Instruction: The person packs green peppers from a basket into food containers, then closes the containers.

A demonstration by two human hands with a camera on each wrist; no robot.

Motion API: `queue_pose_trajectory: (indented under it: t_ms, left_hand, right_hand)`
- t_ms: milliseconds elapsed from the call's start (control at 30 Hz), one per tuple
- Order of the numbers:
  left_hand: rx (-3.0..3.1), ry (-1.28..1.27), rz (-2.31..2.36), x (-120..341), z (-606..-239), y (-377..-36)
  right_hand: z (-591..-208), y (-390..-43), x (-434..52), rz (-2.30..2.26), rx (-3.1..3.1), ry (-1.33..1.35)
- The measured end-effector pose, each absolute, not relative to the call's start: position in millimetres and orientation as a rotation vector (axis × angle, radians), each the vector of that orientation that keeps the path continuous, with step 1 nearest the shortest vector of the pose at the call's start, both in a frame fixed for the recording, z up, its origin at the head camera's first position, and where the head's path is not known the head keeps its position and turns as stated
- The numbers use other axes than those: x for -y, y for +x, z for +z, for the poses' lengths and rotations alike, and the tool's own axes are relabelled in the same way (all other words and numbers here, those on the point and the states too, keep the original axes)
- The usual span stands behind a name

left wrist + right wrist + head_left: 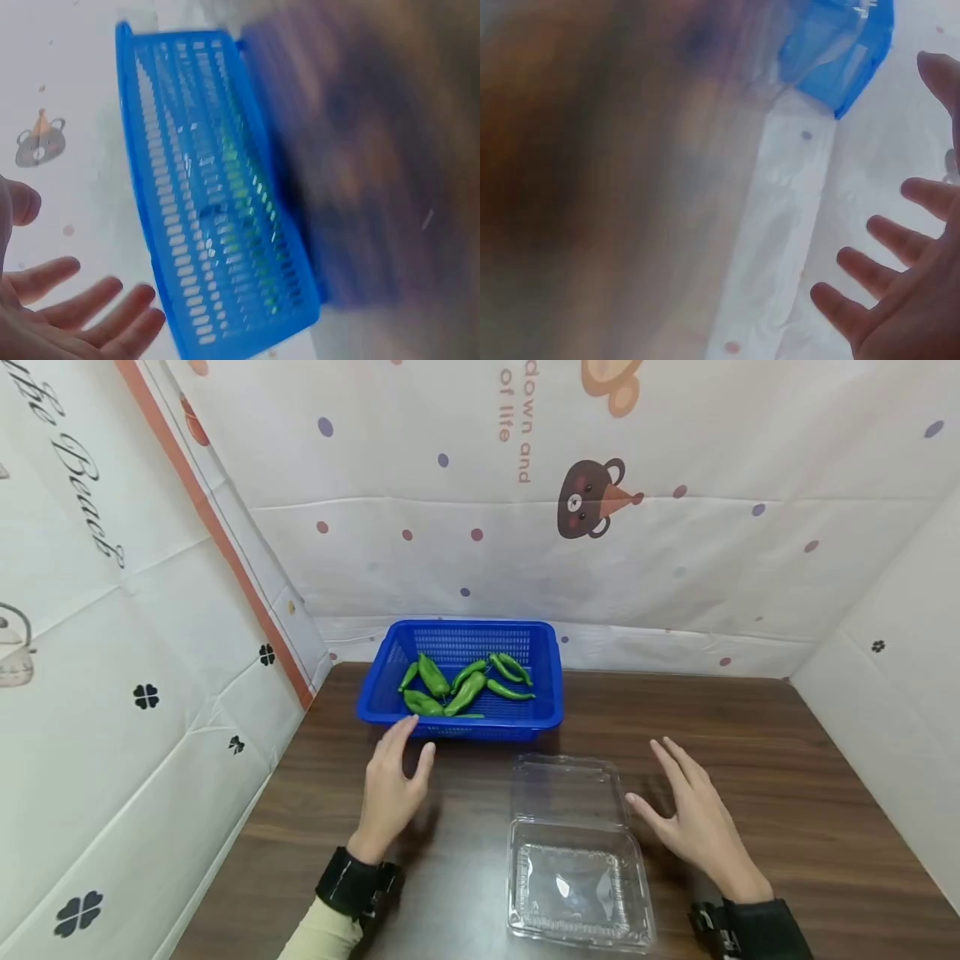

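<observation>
My left hand (391, 789) hovers with fingers spread just in front of a blue plastic basket (551, 681), its fingertips overlapping the near rim in the head view. Inside the basket lie several green peppers (467, 693). The left wrist view shows the slotted side of the basket (180, 247) beyond the loose fingers, with green showing through the slots. To the right, my right hand (697, 818) is held with fingers extended beside a clear plastic clamshell container (573, 885). Its lid (567, 787) is folded back toward the basket, and nothing is in it. Both hands hold nothing.
Everything stands on a dark wood-grain table (780, 760). A white patterned sheet (420, 560) hangs along the back, with more sheeting at the left and right sides. The basket sits at the table's back edge, close to the sheet.
</observation>
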State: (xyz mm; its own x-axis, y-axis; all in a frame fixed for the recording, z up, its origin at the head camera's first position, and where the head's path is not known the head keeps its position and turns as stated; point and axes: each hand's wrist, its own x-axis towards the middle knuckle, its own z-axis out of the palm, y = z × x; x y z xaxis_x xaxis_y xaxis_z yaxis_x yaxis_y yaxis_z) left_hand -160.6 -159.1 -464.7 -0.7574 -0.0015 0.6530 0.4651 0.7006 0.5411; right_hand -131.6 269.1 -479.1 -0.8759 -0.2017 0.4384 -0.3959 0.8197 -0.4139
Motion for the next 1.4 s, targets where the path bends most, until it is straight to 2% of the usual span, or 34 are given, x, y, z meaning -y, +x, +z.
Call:
queue_pose_trajectory:
  t_ms: [467,833,1133,1400]
  left_hand:
    - [2.399,-0.07,-0.856,198,-457,-203]
    - [2.532,0.038,-0.959,212,-459,-223]
    - [2.601,0.11,-0.97,217,-465,-228]
    - [2.552,0.109,-0.977,214,-472,-227]
  right_hand:
    - [-423,-189,-225,0.676,2.455,0.755]
    - [-378,-260,-156,0.647,2.491,0.982]
    - [-365,-299,-97,0.68,2.715,0.977]
    - [-369,-333,-50,0.663,2.874,0.986]
